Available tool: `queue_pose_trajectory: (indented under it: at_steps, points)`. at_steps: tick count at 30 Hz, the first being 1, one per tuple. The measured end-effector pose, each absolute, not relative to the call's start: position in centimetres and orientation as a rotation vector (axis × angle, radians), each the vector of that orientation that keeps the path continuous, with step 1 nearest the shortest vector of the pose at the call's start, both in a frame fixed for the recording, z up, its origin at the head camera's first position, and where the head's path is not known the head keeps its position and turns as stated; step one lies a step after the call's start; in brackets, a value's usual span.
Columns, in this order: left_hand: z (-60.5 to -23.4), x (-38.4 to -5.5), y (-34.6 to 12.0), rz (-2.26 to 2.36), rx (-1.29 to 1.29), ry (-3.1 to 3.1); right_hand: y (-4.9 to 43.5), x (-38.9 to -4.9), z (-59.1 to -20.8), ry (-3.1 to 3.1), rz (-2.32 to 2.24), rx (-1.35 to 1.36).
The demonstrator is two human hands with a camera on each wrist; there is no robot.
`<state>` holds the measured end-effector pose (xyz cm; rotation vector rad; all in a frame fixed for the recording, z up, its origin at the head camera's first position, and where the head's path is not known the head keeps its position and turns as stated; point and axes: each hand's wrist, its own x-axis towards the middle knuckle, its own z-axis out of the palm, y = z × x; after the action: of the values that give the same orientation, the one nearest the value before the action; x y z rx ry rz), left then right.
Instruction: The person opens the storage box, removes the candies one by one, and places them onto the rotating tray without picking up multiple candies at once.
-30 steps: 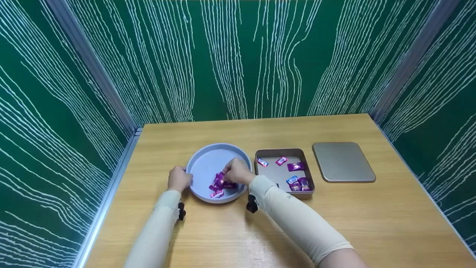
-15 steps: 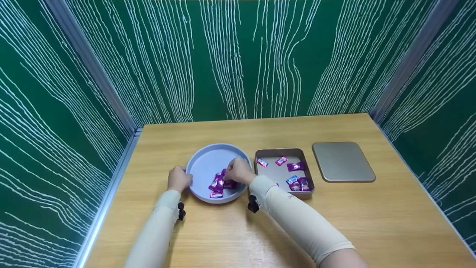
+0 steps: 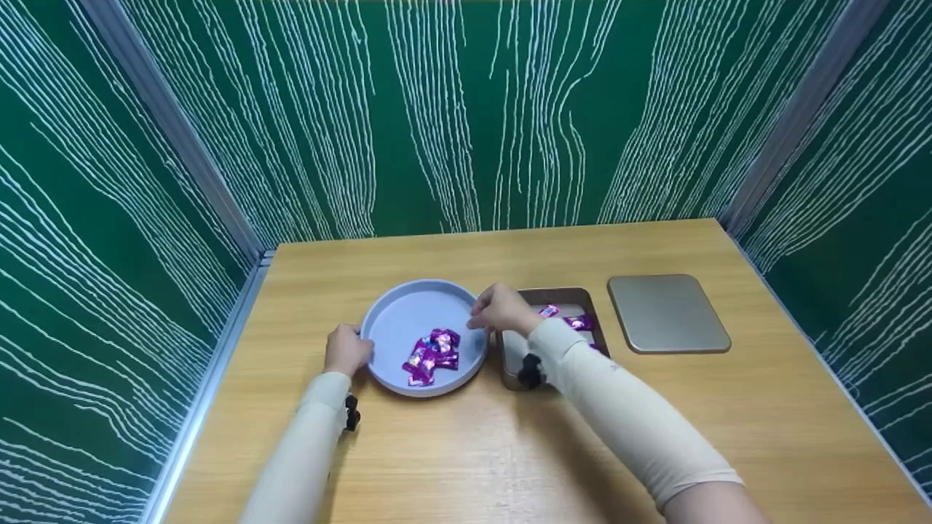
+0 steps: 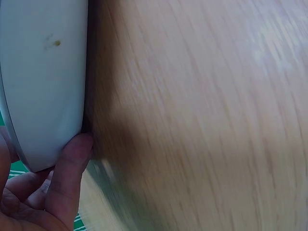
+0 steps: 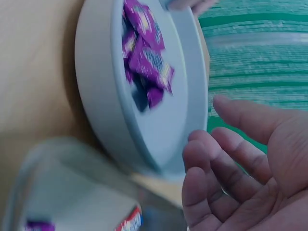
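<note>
A round, pale blue-grey dish (image 3: 397, 313) with a raised rim stands on the table, holding a heap of purple-wrapped candies (image 3: 433, 356). My left hand (image 3: 347, 351) grips the dish's left rim; in the left wrist view its fingers (image 4: 70, 168) bend round the side wall. Over the right rim hovers my right hand (image 3: 502, 309), loosely curled. Seen from the right wrist, its thumb is apart from the fingers and nothing lies in the palm. A square metal tin (image 3: 513, 356) with a few candies sits beside the dish, partly hidden by the right forearm.
A flat square metal lid (image 3: 668, 313) lies right of the tin on the wooden table (image 3: 451, 466). Green panels (image 3: 437, 116) with white line patterns enclose the back and sides, joined by metal posts.
My right hand has left the candies in the dish and moved right and up to the rim, its forearm now covering part of the tin. My left hand keeps its grip.
</note>
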<state>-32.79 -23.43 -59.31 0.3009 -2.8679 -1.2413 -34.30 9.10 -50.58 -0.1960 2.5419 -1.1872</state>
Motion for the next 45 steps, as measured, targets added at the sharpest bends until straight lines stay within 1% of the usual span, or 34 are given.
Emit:
queue_pose_trajectory:
  at_steps: [2, 3, 10, 21, 27, 31, 38, 45]
  points:
    - [-59.4, -32.8, -23.4, -1.239, 0.301, -2.868, 10.2, -34.5, -50.4, 2.526, -1.18, -0.189]
    - [-58.4, -32.3, -22.9, -1.226, 0.346, -2.889, 10.8, -34.6, -50.3, 2.521, -1.172, -0.187]
    - [-58.0, -32.3, -22.8, -1.253, 0.419, -2.928, 14.1, -34.6, -50.0, 2.505, -1.116, -0.197]
    - [-58.0, -32.3, -22.7, -1.332, 0.432, -2.914, 17.5, -34.0, -51.4, 2.518, -0.85, -0.284]
    - [-58.0, -32.2, -22.7, -1.255, 0.397, -2.916, 18.3, -33.7, -52.4, 2.584, -0.678, -0.403]
    - [-58.0, -32.1, -22.6, -1.17, 0.373, -2.917, 18.5, -33.6, -53.0, 2.547, -0.66, -0.446]
    - [-57.8, -31.9, -22.5, -1.239, 0.388, -2.911, 18.3, -33.4, -54.1, 2.515, -0.651, -0.443]
    - [-57.8, -32.0, -22.6, -1.296, 0.401, -2.914, 18.1, -33.0, -54.4, 2.524, -0.67, -0.438]
